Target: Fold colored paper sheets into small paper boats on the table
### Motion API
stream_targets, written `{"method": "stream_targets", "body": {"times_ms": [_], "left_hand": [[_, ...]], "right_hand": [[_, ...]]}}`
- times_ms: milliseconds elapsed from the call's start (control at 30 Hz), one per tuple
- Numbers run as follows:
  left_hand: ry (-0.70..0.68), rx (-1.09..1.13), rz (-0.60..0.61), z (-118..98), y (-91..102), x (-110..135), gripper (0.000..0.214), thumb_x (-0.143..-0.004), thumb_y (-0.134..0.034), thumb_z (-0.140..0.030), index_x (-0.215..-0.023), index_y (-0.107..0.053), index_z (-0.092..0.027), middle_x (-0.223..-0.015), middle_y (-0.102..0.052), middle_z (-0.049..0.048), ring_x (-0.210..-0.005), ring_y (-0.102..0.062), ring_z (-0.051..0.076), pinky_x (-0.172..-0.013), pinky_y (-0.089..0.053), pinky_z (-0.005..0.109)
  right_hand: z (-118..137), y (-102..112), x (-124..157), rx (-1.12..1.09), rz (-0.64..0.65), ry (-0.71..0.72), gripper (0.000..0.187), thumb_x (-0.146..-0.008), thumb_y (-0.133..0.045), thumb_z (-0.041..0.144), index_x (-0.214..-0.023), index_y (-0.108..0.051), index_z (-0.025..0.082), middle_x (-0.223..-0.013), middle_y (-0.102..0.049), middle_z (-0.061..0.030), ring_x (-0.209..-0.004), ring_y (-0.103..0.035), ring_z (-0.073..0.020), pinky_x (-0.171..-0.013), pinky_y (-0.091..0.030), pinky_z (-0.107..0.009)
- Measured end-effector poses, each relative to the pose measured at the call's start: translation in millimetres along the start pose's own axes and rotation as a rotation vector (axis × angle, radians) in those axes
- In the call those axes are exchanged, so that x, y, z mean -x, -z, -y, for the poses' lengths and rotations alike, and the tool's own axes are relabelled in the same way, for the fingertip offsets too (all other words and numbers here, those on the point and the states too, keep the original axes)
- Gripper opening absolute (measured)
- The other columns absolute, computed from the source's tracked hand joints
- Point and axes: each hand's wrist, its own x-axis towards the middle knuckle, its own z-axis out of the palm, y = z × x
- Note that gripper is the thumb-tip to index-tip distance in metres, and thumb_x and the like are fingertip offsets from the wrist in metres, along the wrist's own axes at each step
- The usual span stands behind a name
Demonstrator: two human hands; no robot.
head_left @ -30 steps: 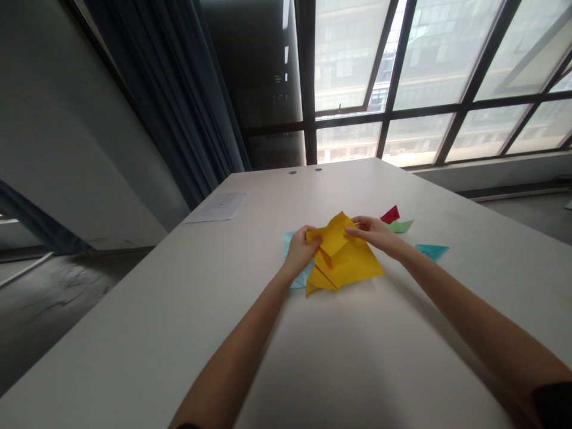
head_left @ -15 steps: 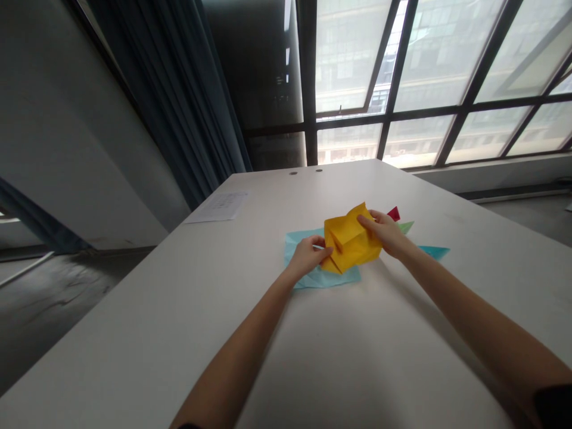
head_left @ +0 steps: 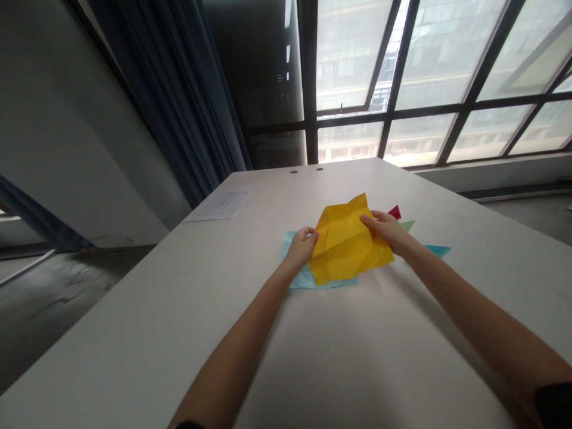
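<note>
A creased sheet of yellow paper [head_left: 346,241] is stretched between my two hands, held above the table. My left hand [head_left: 302,245] pinches its left edge between thumb and fingers. My right hand [head_left: 388,230] grips the right side, thumb on top and the other fingers partly hidden behind the paper. Beneath lies a light blue paper sheet [head_left: 304,279], creased and largely covered by the yellow one. Just beyond my right hand are a red folded paper piece [head_left: 395,212] and a green one [head_left: 407,225]. A blue pointed paper piece [head_left: 438,250] shows behind my right forearm.
The white table [head_left: 179,310] stretches away toward the windows [head_left: 353,53]. Printed white sheets [head_left: 218,205] lie near its left edge. Two round holes pierce the far end. A dark blue curtain [head_left: 179,89] hangs at the left.
The yellow paper has been opened out from a more folded shape and is now wider and flatter. My left hand has moved up and slightly left with its edge.
</note>
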Motion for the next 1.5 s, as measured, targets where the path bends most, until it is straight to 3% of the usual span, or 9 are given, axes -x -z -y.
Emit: {"method": "stream_targets", "body": {"times_ms": [167, 433, 567, 800, 967, 1033, 1200, 1300, 1500], "left_hand": [[-0.12, 0.011, -0.058, -4, 3.6, 3, 0.024, -0.073, -0.055, -0.029, -0.094, -0.046, -0.021, -0.059, -0.055, -0.0053, -0.05, -0.053, 0.01, -0.047, -0.039, 0.019], [-0.379, -0.446, 0.004, -20, 6.2, 14, 0.033, -0.064, -0.066, -0.043, -0.086, -0.057, -0.019, -0.093, -0.059, 0.0031, -0.085, -0.056, 0.017, -0.074, -0.045, 0.028], [-0.395, -0.515, -0.081, -16, 7.2, 12, 0.022, -0.068, -0.063, -0.035, -0.081, -0.058, -0.018, -0.091, -0.059, 0.0032, -0.086, -0.055, 0.017, -0.078, -0.044, 0.029], [-0.226, -0.197, -0.184, -14, 13.6, 0, 0.013, -0.067, -0.056, -0.027, -0.074, -0.057, -0.016, -0.076, -0.06, 0.0018, -0.067, -0.057, 0.013, -0.059, -0.045, 0.023], [-0.206, 0.138, -0.228, -23, 22.8, -2, 0.014, -0.071, -0.054, -0.028, -0.079, -0.048, -0.018, -0.061, -0.059, -0.003, -0.058, -0.06, 0.013, -0.055, -0.047, 0.023], [-0.233, 0.181, -0.22, -22, 24.7, -3, 0.017, -0.072, -0.055, -0.029, -0.083, -0.045, -0.019, -0.06, -0.06, -0.0029, -0.06, -0.062, 0.014, -0.058, -0.049, 0.026], [-0.231, 0.192, -0.317, -13, 27.1, -8, 0.026, -0.076, -0.053, -0.022, -0.098, -0.041, -0.021, -0.065, -0.061, -0.0022, -0.059, -0.063, 0.015, -0.06, -0.05, 0.029], [-0.199, 0.224, -0.382, -12, 29.9, -8, 0.033, -0.077, -0.05, -0.017, -0.107, -0.036, -0.023, -0.071, -0.06, -0.0017, -0.057, -0.061, 0.013, -0.058, -0.05, 0.027], [-0.284, 0.248, -0.394, -22, 31.7, -3, 0.031, -0.079, -0.051, -0.028, -0.108, -0.041, -0.026, -0.067, -0.055, -0.0043, -0.053, -0.057, 0.01, -0.048, -0.042, 0.02]], "right_hand": [[7, -5, 6, -0.084, 0.025, -0.086, 0.024, -0.079, -0.056, 0.03, -0.099, -0.056, 0.017, -0.092, -0.068, -0.0113, -0.073, -0.066, -0.0231, -0.064, -0.056, -0.034], [15, -10, 11, -0.247, -0.006, -0.14, 0.02, -0.082, -0.051, 0.02, -0.1, -0.057, 0.016, -0.084, -0.07, -0.0097, -0.07, -0.066, -0.0216, -0.062, -0.056, -0.033], [18, -12, 14, -0.258, 0.001, -0.132, 0.018, -0.082, -0.051, 0.019, -0.099, -0.058, 0.017, -0.084, -0.07, -0.0079, -0.071, -0.066, -0.0207, -0.064, -0.056, -0.033], [15, -10, 11, -0.205, -0.017, -0.117, 0.017, -0.08, -0.054, 0.022, -0.097, -0.057, 0.018, -0.087, -0.069, -0.0083, -0.073, -0.066, -0.0208, -0.065, -0.056, -0.032], [7, 2, 2, -0.186, 0.108, -0.132, 0.023, -0.079, -0.055, 0.024, -0.101, -0.057, 0.018, -0.093, -0.068, -0.009, -0.077, -0.066, -0.0213, -0.069, -0.055, -0.034], [4, 6, -1, -0.154, 0.147, -0.128, 0.025, -0.078, -0.056, 0.026, -0.102, -0.056, 0.019, -0.095, -0.067, -0.009, -0.08, -0.065, -0.0203, -0.071, -0.055, -0.033], [2, 9, -2, 0.059, 0.021, -0.028, 0.047, -0.075, -0.06, 0.034, -0.119, -0.044, 0.026, -0.089, -0.065, -0.0037, -0.073, -0.064, -0.0165, -0.061, -0.054, -0.027], [3, 8, 1, 0.187, 0.115, 0.057, 0.058, -0.075, -0.06, 0.034, -0.127, -0.035, 0.03, -0.08, -0.063, -0.0001, -0.068, -0.062, -0.0151, -0.057, -0.053, -0.026], [0, 5, -2, 0.144, 0.19, 0.089, 0.034, -0.076, -0.058, 0.025, -0.11, -0.055, 0.022, -0.091, -0.063, -0.0042, -0.076, -0.062, -0.0142, -0.067, -0.054, -0.025]]}}
